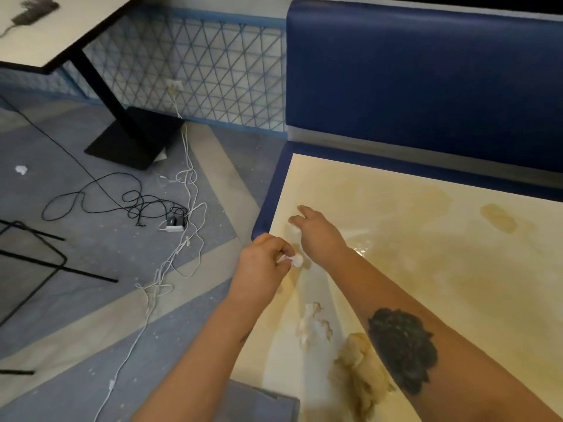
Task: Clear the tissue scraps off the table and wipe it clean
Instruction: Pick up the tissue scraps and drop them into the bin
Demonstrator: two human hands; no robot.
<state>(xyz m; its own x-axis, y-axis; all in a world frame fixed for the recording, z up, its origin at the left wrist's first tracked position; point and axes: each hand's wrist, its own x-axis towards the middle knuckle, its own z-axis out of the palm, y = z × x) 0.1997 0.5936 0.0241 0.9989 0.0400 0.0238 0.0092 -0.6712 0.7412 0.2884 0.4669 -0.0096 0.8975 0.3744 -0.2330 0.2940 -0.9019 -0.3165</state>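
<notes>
A cream table (pixel 426 269) with brown wet stains fills the right half of the head view. My left hand (pixel 262 263) is at the table's left edge and pinches a small white tissue scrap (pixel 294 260). My right hand (pixel 316 233) reaches over the far left corner, fingers stretched toward another white scrap (pixel 291 230) lying under them. A torn, stained tissue scrap (pixel 312 324) lies near the left edge, closer to me. A crumpled brown-soaked tissue wad (pixel 356 379) sits beside my right forearm.
A blue padded bench back (pixel 426 80) stands behind the table. Left of it the floor holds tangled black and white cables (pixel 158 205), a charger block (pixel 175 223), a tissue bit (pixel 21 169), a black metal frame (pixel 45 263). Another table (pixel 61 35) stands at the far left.
</notes>
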